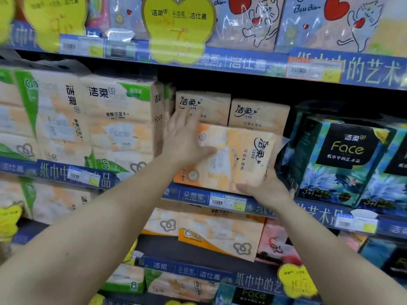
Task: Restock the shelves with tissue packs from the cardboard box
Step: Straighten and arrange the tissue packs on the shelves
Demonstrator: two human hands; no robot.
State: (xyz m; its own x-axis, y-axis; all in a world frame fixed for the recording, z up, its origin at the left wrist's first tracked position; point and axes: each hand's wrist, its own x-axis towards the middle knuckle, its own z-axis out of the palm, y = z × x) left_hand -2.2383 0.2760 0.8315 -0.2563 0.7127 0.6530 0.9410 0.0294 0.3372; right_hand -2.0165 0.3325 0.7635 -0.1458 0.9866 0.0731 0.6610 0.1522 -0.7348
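An orange and cream tissue pack lies on its side at the front of the middle shelf. My left hand lies flat against the pack's left end, fingers straight and thumb across its front. My right hand grips the pack's lower right corner from below. Two like packs stand upright right behind it. The cardboard box is out of view.
Large green-trimmed tissue bundles stand to the left of the pack. Dark blue Face boxes stand close on its right. A yellow price sign hangs from the shelf above. More packs fill the shelf below.
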